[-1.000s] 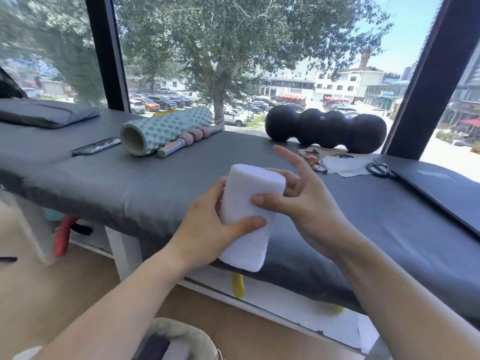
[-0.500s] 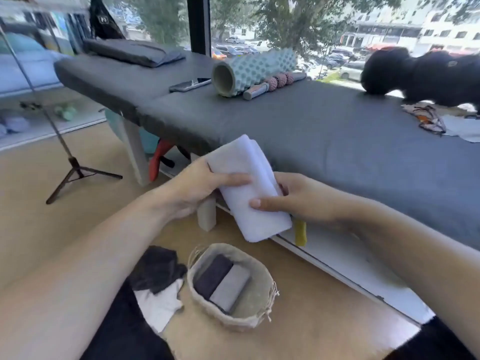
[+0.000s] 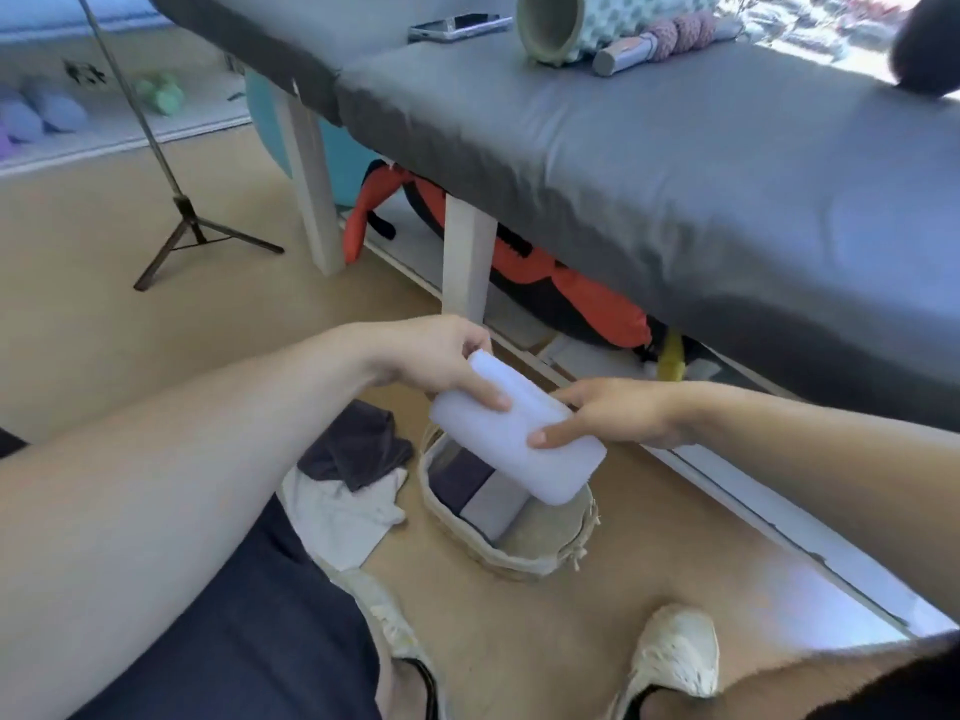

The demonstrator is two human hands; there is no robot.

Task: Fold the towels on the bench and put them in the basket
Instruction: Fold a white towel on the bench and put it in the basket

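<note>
Now, towel: a white folded towel (image 3: 519,433) was held in the air above the basket, tilted so that its lower end dipped over the basket's opening; it touched neither the bench nor the floor.
Left hand: the left hand (image 3: 441,361) gripped the towel's upper end, thumb laid across the top face and the other fingers curled round the far edge.
Right hand: the right hand (image 3: 613,413) held the towel's lower half from the side, thumb pressed on the top face, the remaining fingers going behind the cloth, where their exact lie could not be told.
Basket: a pale woven basket (image 3: 524,558) stood on the floor just in front of the bench, directly under the towel.
Basket contents: a dark folded towel (image 3: 460,480) and a light grey folded towel (image 3: 493,504) lay side by side inside it, along its left half.
Loose cloths: a dark cloth (image 3: 358,444) lay crumpled over a white cloth (image 3: 343,517) on the floor, just left of the basket.
Bench: the grey padded bench (image 3: 675,163) ran across the upper right on pale legs.
Bench top: a teal foam roller (image 3: 556,23), a pink massage stick (image 3: 670,33) beside it, and a phone (image 3: 457,26) to its left.
Under the bench: an orange and black bag (image 3: 566,288).
Floor, left: a black tripod (image 3: 192,231) stood well apart from the basket.
Bottom edge: two pale shoes (image 3: 675,652) pointed toward the bench.
</note>
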